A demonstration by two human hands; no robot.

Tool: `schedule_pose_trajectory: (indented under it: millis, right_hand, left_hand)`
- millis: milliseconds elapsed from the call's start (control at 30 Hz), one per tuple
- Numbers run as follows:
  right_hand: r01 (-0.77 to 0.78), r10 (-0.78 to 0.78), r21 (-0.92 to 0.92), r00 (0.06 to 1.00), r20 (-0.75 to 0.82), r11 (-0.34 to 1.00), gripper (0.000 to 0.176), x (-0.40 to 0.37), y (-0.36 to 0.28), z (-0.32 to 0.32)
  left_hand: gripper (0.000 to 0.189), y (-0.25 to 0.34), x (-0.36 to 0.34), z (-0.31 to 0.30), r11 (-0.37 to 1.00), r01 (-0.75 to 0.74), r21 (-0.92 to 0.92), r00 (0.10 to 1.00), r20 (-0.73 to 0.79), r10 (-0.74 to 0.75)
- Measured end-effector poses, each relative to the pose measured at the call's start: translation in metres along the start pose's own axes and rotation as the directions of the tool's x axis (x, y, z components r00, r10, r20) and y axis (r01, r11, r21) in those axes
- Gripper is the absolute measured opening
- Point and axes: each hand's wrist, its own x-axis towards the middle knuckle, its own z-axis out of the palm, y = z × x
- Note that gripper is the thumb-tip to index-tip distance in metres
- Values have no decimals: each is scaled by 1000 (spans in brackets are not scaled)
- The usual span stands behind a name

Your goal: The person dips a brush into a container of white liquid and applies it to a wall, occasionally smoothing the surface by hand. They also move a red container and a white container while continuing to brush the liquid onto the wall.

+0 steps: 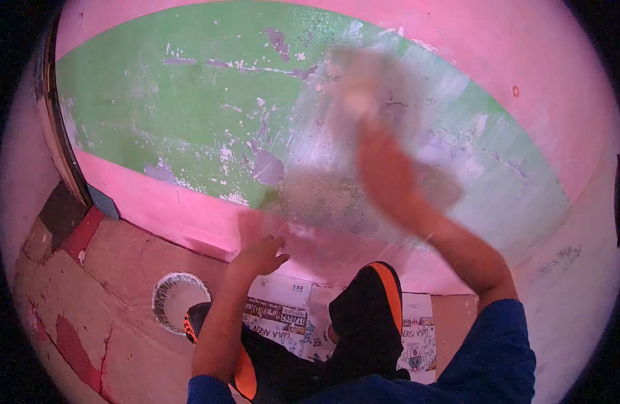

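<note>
My right hand (385, 158) is raised against the green area of the wall (155, 101), its fingers smeared by motion. A pale blurred shape (364, 91) shows at its fingertips; I cannot tell what it is. Around that hand the green is covered by a thin whitish film, while the left part shows chipped patches of grey and white. Low in front of the pink band, my left hand (263, 256) hangs with fingers apart and nothing in it. A bucket (156, 296) with a white-crusted rim stands on the floor left of my left forearm.
Printed cardboard sheets (280, 293) lie along the foot of the wall, under my dark shoes (367, 296) with orange soles. The brown floor (142, 249) has red worn patches. At the left, a dark wooden edge (61, 135) runs up beside the wall.
</note>
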Motion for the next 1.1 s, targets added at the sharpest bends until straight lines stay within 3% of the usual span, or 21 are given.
schedule_pose_trajectory:
  millis: [33,67,100,167,267,300,367,467,567,600,633,667,733,800,833,867,933,967,1033,1067,1100]
  right_hand:
    - [100,-104,40,990,93,994,41,-23,-31,0]
    - [160,-232,286,942,241,945,36,-42,-54,10]
    - [159,-233,289,942,243,944,36,-42,-56,9]
    - [146,-411,517,795,447,843,26,-31,-56,9]
    - [115,-211,440,961,176,891,22,39,14,-21]
    - [-2,-105,368,957,271,930,22,63,32,-49]
    - [-61,76,314,996,-36,947,25,89,61,-58]
    - [-200,205,168,979,-11,965,33,79,27,-67]
    - [171,-172,27,985,7,985,46,6,-73,-9]
    - [137,-218,361,956,194,922,47,-23,-100,10]
    - [245,-380,394,871,311,886,42,-42,-118,27]
    - [248,-385,399,869,311,883,42,-38,-117,27]
    - [104,-478,720,811,338,686,28,-5,-99,22]
    - [178,-385,609,894,228,773,17,56,-47,-20]
    - [143,-293,507,928,229,850,18,83,-22,-1]
    - [48,-227,531,934,277,846,17,102,-2,-63]
    - [-8,19,391,1000,-24,920,17,121,21,-79]
    - [-51,112,251,965,-236,967,18,119,22,-83]
    - [-142,156,201,986,-56,969,26,103,-6,-74]
    - [-23,32,63,988,-152,998,28,84,-36,-48]
    - [142,-145,-36,984,-99,989,32,54,-69,-23]
  left_hand:
    - [40,1,2,0,1000,-9,-5,1000,21,9]
    - [40,2,3,1,1000,-9,-6,1000,18,9]
    - [39,2,4,4,1000,-24,-12,1000,16,24]
    - [39,-1,4,5,999,-35,-5,999,13,35]
    - [38,-1,3,9,1000,-5,-4,1000,3,5]
    - [38,-3,3,6,1000,-15,-23,1000,11,15]
    - [38,-3,1,2,999,-21,-42,1000,22,22]
    - [38,-6,0,0,998,67,3,998,-9,-67]
    - [39,-9,1,4,1000,0,-31,1000,-21,-1]
    - [39,-5,1,4,1000,12,-22,1000,0,-12]
    - [39,-1,0,4,1000,25,-16,999,21,-25]
    - [39,3,0,5,999,31,-18,999,22,-31]
    - [38,6,-2,4,999,30,25,997,76,-32]
    - [38,7,-5,2,1000,23,-9,997,69,-22]
    - [37,6,-6,1,999,10,-36,998,60,-8]
    - [37,4,-6,1,999,15,-41,998,62,-12]
    - [36,-2,-9,2,1000,19,-6,1000,-23,-19]
    - [36,-4,-10,1,1000,24,-10,999,-24,-24]
    - [37,-4,-11,-2,1000,-2,11,1000,-21,2]
    - [37,-3,-11,-4,1000,2,10,1000,-28,-2]
    - [37,-1,-11,-4,1000,5,15,1000,-8,-5]
